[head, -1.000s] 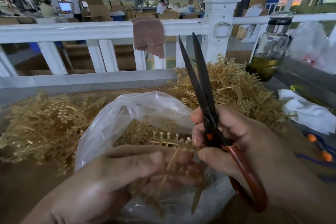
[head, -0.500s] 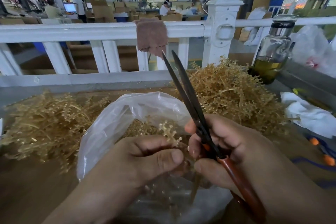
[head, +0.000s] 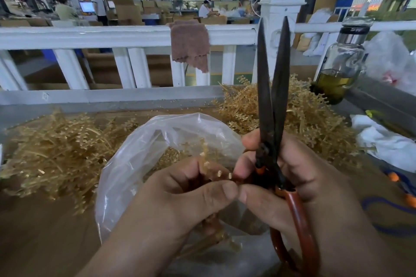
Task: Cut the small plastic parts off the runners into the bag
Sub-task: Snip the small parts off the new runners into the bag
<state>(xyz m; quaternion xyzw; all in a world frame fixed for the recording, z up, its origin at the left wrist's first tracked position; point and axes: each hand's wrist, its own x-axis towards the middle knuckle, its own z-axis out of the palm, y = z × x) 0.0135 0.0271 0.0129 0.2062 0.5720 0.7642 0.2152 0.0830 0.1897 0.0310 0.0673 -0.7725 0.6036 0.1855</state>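
My left hand [head: 180, 195] pinches a tan plastic runner [head: 208, 164] with small parts on it, over the open mouth of a clear plastic bag [head: 139, 155]. My right hand [head: 290, 177] grips black scissors [head: 272, 87] with reddish-brown handles. Their blades point straight up and are slightly parted. The fingertips of both hands meet at the runner. Cut parts lie inside the bag, partly hidden by my hands.
Heaps of tan runners lie left [head: 56, 155] and right [head: 304, 114] of the bag on the brown table. A glass bottle [head: 340, 63] with yellowish liquid stands at the back right, white cloth [head: 382, 141] beside it. A white railing [head: 112, 36] with a brown rag [head: 190, 42] borders the far side.
The scissors swung from leaning left to pointing straight up, blades slightly parted. My left hand turned the runner and both hands came together at it.
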